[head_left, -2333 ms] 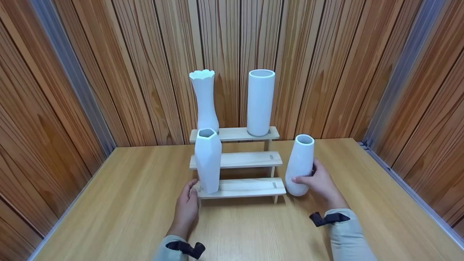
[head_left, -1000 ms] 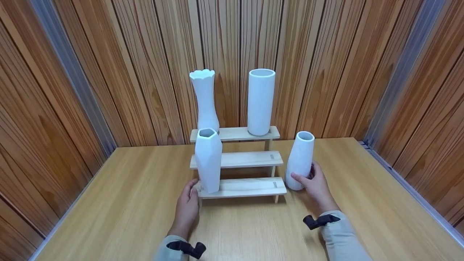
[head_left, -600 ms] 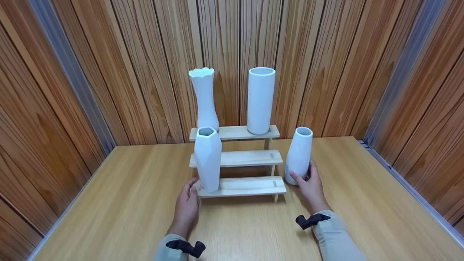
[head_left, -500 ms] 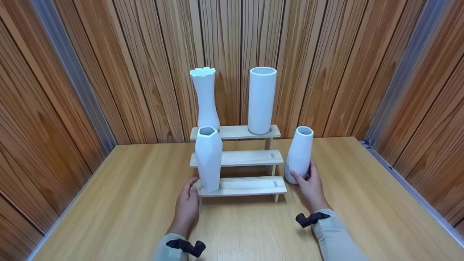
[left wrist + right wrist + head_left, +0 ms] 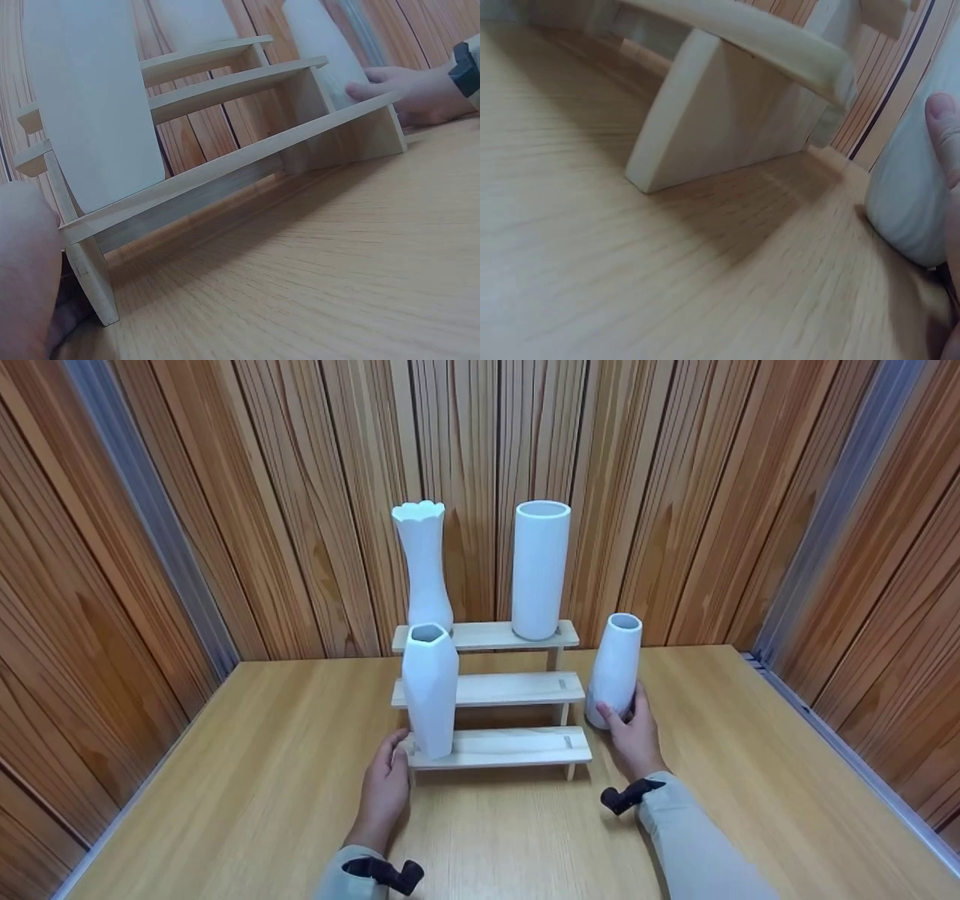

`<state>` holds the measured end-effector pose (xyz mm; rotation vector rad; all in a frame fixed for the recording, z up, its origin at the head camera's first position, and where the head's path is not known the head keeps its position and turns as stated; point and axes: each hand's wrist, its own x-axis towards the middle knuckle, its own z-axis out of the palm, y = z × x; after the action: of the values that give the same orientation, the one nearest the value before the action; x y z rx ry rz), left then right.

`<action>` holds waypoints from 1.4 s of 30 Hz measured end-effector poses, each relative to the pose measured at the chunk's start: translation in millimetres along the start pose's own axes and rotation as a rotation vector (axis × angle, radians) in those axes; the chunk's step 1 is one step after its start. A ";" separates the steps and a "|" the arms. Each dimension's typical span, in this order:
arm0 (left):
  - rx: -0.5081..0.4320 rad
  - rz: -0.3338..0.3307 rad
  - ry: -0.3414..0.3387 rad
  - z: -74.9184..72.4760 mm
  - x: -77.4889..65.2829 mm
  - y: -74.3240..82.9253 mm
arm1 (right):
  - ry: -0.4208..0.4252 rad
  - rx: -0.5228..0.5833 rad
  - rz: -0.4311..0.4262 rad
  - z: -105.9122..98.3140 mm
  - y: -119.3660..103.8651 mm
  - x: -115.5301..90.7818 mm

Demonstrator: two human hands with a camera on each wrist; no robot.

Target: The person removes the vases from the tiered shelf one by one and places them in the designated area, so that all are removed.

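Note:
My right hand (image 5: 634, 739) grips a white tapered vase (image 5: 616, 667) low on its body, thumb on the near side. The vase leans slightly, close to the right side of a three-tier wooden display stand (image 5: 517, 748). In the right wrist view the vase's rounded base (image 5: 907, 202) shows close over the table. My left hand (image 5: 385, 791) holds the left end of the stand's lowest tier; some of its fingers are hidden behind the stand's leg (image 5: 91, 281). Beside that hand, a white faceted vase (image 5: 430, 697) stands on the lowest tier.
On the top tier stand a white vase with a scalloped rim (image 5: 424, 566) at the left and a white cylindrical vase (image 5: 540, 574) at the right. The wooden table (image 5: 262, 780) meets wood-panelled walls (image 5: 315, 510) at the back and sides.
My right hand has carried the tapered vase away from me and slightly left along the stand's right side. The left hand, stand and other vases stay in place.

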<state>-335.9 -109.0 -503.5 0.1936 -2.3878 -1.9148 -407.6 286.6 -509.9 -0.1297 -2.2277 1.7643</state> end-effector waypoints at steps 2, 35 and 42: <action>0.004 0.002 -0.001 -0.1 0.1 -0.1 | 0.002 -0.002 -0.001 1.0 0.8 3.0; 0.021 -0.016 0.024 3.8 4.2 2.3 | 0.030 -0.070 -0.046 3.5 0.9 29.7; 0.018 -0.034 0.025 2.5 5.0 2.3 | 0.085 0.075 -0.009 3.2 -2.4 15.8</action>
<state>-341.3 -106.9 -501.9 0.2597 -2.4015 -1.8942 -423.3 287.0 -505.5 -0.1746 -2.0974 1.8004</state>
